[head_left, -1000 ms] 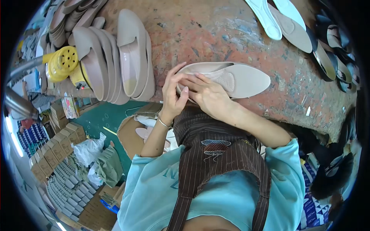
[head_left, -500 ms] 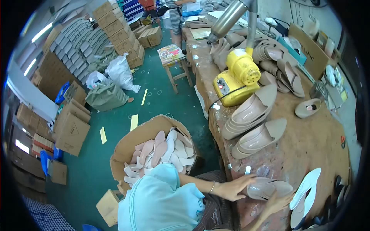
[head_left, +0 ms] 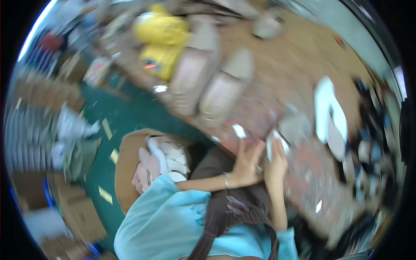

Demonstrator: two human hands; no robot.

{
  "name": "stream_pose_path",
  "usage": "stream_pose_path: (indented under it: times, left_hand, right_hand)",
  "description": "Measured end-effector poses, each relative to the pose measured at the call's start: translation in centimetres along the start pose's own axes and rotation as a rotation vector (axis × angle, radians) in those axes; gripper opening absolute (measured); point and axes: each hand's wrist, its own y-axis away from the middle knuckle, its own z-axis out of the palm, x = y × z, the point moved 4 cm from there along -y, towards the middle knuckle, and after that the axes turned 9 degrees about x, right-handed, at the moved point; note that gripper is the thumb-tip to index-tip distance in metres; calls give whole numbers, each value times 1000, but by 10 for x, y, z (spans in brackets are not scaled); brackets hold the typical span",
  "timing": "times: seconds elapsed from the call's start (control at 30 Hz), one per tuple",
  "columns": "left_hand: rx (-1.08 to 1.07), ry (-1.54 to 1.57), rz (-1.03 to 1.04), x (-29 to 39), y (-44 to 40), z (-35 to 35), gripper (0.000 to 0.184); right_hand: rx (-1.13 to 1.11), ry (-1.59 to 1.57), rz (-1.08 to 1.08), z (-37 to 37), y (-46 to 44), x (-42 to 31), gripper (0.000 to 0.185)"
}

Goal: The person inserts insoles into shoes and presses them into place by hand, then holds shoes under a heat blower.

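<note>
My right hand is closed on a white insole, held above the table's near edge; blur softens its outline. Close to its left, my left hand is open with fingers apart, nothing visible in it. Just beyond the right hand a beige shoe lies on the table, blurred. Farther right rest white insoles and a beige insole, partly overlapping.
Stacked beige shoes and a yellow machine stand on the worktable. A lone shoe sits farther back. Dark shoes crowd the right side. A carton of insoles is on the floor at left.
The view has swung and blurred. Both hands have left the beige shoe and drawn nearer my body; the right hand now has a white insole in it.
</note>
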Motion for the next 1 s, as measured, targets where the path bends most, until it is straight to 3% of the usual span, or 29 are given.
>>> stream_pose_path:
  times: [0.03,0.13,0.2,0.23,0.33,0.43,0.57,0.67,0.77,0.87,0.93,1.0]
  left_hand:
    - [0,-26,21,2,-2,1,103]
    - [-57,-63,26,0,-4,6,115]
    - [-61,-38,41,-2,-3,7,118]
    - [-61,-49,47,-3,-3,8,118]
    - [-54,-78,46,-1,2,10,120]
    - [-57,-73,44,-2,-2,10,120]
    - [-77,-124,63,-5,1,11,122]
    - [-63,-152,88,-6,4,14,120]
    - [-74,-79,56,-8,4,12,116]
    - [-75,-77,40,-4,1,9,113]
    - [-67,-125,49,-3,-1,11,113]
    - [-53,-134,76,-6,1,15,116]
  right_hand:
    - [139,192,-182,6,-13,9,51]
    - [-72,117,87,4,-47,14,52]
    - [45,167,-144,-3,-32,-8,57]
    - [-6,296,-204,4,-14,-9,63]
    - [17,329,-186,12,-12,0,67]
    - [-398,286,151,12,-54,8,66]
    - [50,284,-133,14,-17,-10,64]
    - [-71,291,-168,13,-2,-9,63]
    - [-380,275,151,15,-52,17,61]
    - [-48,181,-15,6,-45,2,57]
    - [17,327,-250,6,-7,-16,56]
    - [-76,226,-242,18,7,-11,55]
